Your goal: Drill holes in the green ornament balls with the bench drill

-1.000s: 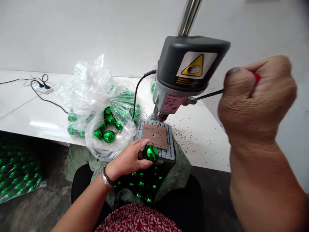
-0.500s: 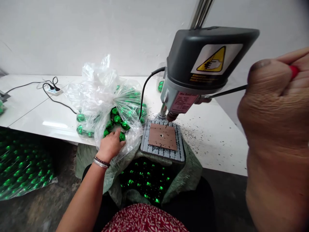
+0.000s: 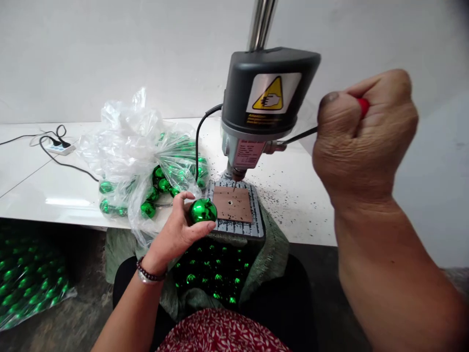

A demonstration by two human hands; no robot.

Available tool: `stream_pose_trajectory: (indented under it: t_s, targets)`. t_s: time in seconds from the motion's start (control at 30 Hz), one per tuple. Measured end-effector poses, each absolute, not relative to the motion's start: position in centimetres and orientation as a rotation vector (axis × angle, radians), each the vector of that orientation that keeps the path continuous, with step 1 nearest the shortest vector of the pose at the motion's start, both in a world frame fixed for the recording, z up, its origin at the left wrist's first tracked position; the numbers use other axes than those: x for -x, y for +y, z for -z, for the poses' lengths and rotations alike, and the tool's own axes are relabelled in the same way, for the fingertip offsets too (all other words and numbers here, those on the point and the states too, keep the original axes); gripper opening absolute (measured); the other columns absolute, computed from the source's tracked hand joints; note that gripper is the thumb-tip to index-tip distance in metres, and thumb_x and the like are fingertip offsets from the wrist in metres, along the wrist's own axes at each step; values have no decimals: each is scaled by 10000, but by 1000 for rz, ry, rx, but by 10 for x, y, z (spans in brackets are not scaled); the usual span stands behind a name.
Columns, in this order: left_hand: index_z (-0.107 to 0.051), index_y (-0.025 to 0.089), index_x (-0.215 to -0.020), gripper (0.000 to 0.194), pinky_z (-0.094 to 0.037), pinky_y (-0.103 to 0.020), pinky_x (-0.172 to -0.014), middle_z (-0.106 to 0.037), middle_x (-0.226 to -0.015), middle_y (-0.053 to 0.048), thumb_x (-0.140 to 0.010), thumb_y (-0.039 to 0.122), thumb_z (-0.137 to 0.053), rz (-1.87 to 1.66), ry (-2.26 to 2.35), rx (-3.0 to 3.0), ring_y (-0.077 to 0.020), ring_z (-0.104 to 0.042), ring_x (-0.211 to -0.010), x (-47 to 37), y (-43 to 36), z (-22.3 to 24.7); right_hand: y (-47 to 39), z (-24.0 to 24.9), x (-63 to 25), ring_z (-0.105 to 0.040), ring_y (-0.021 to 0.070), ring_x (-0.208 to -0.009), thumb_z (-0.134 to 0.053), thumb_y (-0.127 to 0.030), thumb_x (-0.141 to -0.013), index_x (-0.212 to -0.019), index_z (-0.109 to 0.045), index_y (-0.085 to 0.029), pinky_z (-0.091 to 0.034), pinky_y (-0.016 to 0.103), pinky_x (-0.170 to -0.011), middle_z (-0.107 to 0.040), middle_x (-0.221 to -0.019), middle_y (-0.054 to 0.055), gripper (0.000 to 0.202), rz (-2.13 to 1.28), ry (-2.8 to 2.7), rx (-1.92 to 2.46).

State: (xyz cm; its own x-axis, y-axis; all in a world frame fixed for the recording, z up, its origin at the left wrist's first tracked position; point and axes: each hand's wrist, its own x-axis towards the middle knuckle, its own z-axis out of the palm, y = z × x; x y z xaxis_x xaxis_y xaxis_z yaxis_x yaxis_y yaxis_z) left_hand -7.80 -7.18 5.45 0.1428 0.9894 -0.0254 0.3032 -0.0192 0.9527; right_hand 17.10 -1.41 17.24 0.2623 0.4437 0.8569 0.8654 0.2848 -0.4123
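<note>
Green and shiny, the ball [image 3: 203, 210] is round, with no long side. The left hand [image 3: 176, 232] is nearer and grips it between thumb and fingers, just left of the brown board [image 3: 240, 208]. The right hand's [image 3: 362, 142] fingers squeeze the red knob [image 3: 363, 106].

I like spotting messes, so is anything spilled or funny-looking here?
Yes: dark crumbs, maybe drilling bits, are scattered over the white table beside the drill press and on its brown board. They look messy; nothing looks broken.
</note>
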Motion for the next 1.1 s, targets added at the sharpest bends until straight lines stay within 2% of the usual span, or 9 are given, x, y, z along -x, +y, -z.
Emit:
stream_pose_trajectory:
  t_s: [0.1, 0.17, 0.27, 0.33, 0.4, 0.47, 0.6, 0.87, 1.1]
  targets:
    - [-439, 227, -1205, 567, -504, -242, -689, -609, -908, 4, -750, 422, -717, -964, 1236, -1352, -133, -589, -797, 55, -65, -38, -15, -173, -170, -294, -2, -613, -403, -303, -925, -770, -467, -140, -258, 187, -615, -358, -643, -58, 234, 425, -1368, 1321]
    - [-449, 226, -1227, 523, -512, -237, -675, -622, -1003, -25, -796, 445, -649, -1016, 1204, -1234, -142, -615, -848, 44, -57, -28, -16, -177, -168, -292, 3, -616, -439, -251, -885, -757, -406, -156, -271, 172, -615, -363, -653, -53, 163, 365, -1360, 1346]
    - [-465, 213, -1313, 546, -538, -266, -688, -610, -1214, -92, -851, 489, -555, -1058, 1228, -1174, -183, -643, -952, 35, -43, -20, -18, -182, -165, -305, 16, -619, -436, -240, -861, -758, -332, -181, -310, 171, -641, -382, -677, -41, 158, 298, -1355, 1377]
    - [-486, 202, -1356, 586, -546, -302, -814, -603, -1291, -102, -850, 479, -582, -1034, 1316, -1320, -210, -630, -1059, 33, -33, -19, -19, -184, -165, -307, 25, -616, -420, -255, -868, -757, -310, -191, -322, 173, -653, -374, -679, -37, 170, 276, -1361, 1375]
    - [-497, 192, -1380, 619, -496, -338, -978, -615, -1314, -93, -833, 447, -632, -982, 1404, -1523, -228, -596, -1161, 33, -25, -21, -19, -184, -165, -295, 29, -609, -424, -255, -864, -748, -287, -200, -319, 171, -649, -345, -667, -42, 188, 247, -1365, 1365]
    - [-519, 172, -1359, 609, -451, -370, -1044, -645, -1269, -90, -821, 425, -654, -903, 1460, -1671, -238, -591, -1165, 32, -18, -22, -19, -185, -165, -287, 30, -604, -423, -252, -865, -745, -267, -208, -317, 171, -648, -325, -659, -49, 201, 217, -1371, 1353]
    - [-565, 133, -1251, 535, -483, -376, -951, -676, -1138, -98, -814, 429, -648, -824, 1491, -1757, -232, -620, -1022, 29, -6, -20, -20, -186, -165, -283, 28, -612, -436, -237, -862, -753, -269, -210, -321, 163, -673, -321, -669, -57, 201, 180, -1366, 1366]
    - [-636, 160, -1168, 440, -490, -348, -921, -715, -1076, -64, -796, 393, -661, -696, 1437, -1819, -228, -639, -1005, 21, 6, -25, -22, -184, -166, -255, 24, -633, -432, -234, -888, -770, -272, -203, -277, 146, -678, -304, -709, -56, 201, 92, -1383, 1273]
    - [-617, 131, -1288, 581, -504, -366, -957, -724, -1146, -88, -761, 358, -707, -566, 1506, -1847, -242, -661, -1039, 18, 9, -37, -24, -187, -167, -256, 19, -656, -405, -200, -891, -763, -251, -206, -244, 143, -680, -289, -737, -49, 201, 57, -1397, 1282]
